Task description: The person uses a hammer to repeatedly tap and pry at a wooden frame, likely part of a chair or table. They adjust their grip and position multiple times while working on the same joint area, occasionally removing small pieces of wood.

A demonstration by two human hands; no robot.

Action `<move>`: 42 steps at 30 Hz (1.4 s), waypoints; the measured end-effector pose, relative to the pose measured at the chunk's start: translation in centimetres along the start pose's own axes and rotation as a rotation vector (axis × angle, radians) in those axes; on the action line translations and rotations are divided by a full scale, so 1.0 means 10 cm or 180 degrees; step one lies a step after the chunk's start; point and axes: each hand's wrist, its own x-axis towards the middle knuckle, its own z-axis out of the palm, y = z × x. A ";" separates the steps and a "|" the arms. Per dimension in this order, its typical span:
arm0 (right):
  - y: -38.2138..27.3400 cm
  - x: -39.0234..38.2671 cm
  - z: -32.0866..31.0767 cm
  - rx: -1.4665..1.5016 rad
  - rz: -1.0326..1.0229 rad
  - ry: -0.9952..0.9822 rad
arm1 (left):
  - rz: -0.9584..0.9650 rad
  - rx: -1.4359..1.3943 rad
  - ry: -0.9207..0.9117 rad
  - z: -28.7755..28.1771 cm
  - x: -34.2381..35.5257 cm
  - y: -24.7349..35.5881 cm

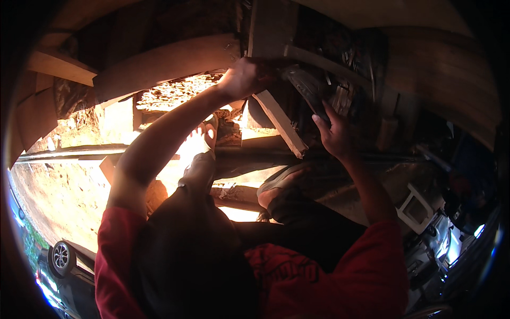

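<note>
My left hand (243,78) reaches to the far middle, next to an upright timber (272,29). Its fingers are curled and partly lost in shadow; what they hold cannot be made out. To the right, my right hand (337,133) is closed around the near end of a dark, long tool (307,90) with a greyish sheen. The tool slants up and left, its far end close to my left fingers; its exact kind is unclear. Below my hands a pale wooden stick (280,124) with a rough broken end slopes down to the right.
A wide curved plank (170,65) lies across the far left, and large boards (441,80) stand at the right. Wood shavings (178,93) glow in sunlight. My feet are among timbers below. A car wheel (61,259) shows lower left; a white frame (416,209) lies right.
</note>
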 end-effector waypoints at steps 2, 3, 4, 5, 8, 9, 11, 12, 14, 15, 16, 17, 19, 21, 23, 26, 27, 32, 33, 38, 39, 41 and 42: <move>0.01 -0.03 -0.02 -0.0047 -0.0001 0.0058 | 0.0099 0.0061 0.0036 -0.01 -0.01 0.02; 0.00 -0.07 -0.04 -0.0168 0.0014 0.0130 | 0.0202 0.0273 0.0059 -0.02 -0.02 0.04; -0.02 -0.10 -0.06 -0.0266 0.0101 0.0227 | 0.0277 0.0489 0.0055 -0.03 -0.03 0.07; -0.04 -0.11 -0.09 -0.0103 0.0243 0.0168 | 0.0371 0.0704 0.0048 -0.02 -0.01 0.09; -0.09 -0.10 -0.19 0.0209 0.0639 0.0135 | 0.0688 0.0538 0.0199 -0.04 0.04 0.14; -0.11 -0.07 -0.19 0.0160 0.0648 0.0147 | 0.0671 0.0503 0.0196 -0.05 0.04 0.15; -0.15 -0.04 -0.19 0.0150 0.0664 0.0119 | 0.0624 0.0437 0.0188 -0.05 0.04 0.16; -0.17 -0.03 -0.19 0.0183 0.0679 0.0081 | 0.0635 0.0547 0.0153 -0.05 0.03 0.15; -0.20 -0.03 -0.17 0.0096 0.0610 0.0050 | 0.0664 0.0754 0.0082 -0.01 0.02 0.12; -0.21 -0.03 -0.16 -0.0020 0.0522 0.0055 | 0.0691 0.0830 0.0098 0.01 0.01 0.10; -0.22 -0.04 -0.16 -0.0161 0.0460 0.0055 | 0.0715 0.0908 0.0112 0.04 0.01 0.08; -0.23 -0.03 -0.14 -0.0364 0.0065 0.0143 | 0.0738 0.0989 0.0127 0.05 0.01 0.06; -0.24 -0.05 -0.13 -0.0470 0.0092 -0.0006 | 0.0673 0.1067 -0.0059 0.06 -0.01 0.03; -0.24 -0.07 -0.12 -0.0512 0.0072 -0.0075 | 0.0471 0.1093 -0.0195 0.06 -0.03 0.02; -0.23 -0.08 -0.10 -0.0482 -0.0039 -0.0053 | 0.0297 0.1088 -0.0243 0.05 -0.04 0.04; -0.22 -0.09 -0.08 -0.0333 0.0158 -0.0054 | 0.0637 0.1199 -0.0113 0.04 -0.05 0.05; -0.22 -0.09 -0.07 -0.0282 0.0086 0.0014 | 0.0658 0.1251 -0.0144 0.04 -0.04 0.05; -0.21 -0.05 -0.06 0.0193 -0.0007 0.0302 | 0.0500 0.1068 -0.0196 0.00 0.02 -0.02; -0.21 -0.04 -0.07 0.0219 0.0029 0.0303 | 0.0572 0.1015 -0.0117 0.00 0.03 -0.02; -0.18 -0.05 -0.09 0.0209 0.0266 0.0241 | 0.0142 0.0987 -0.0137 -0.01 0.04 0.09; -0.17 -0.05 -0.09 0.0198 0.0223 0.0215 | 0.0148 0.1003 -0.0114 -0.02 0.06 0.11; -0.13 -0.07 -0.08 0.0178 0.0158 0.0177 | 0.0218 0.0984 -0.0075 -0.02 0.10 0.14; -0.12 -0.08 -0.07 0.0084 0.0145 0.0178 | 0.0229 0.1063 -0.0055 -0.03 0.10 0.15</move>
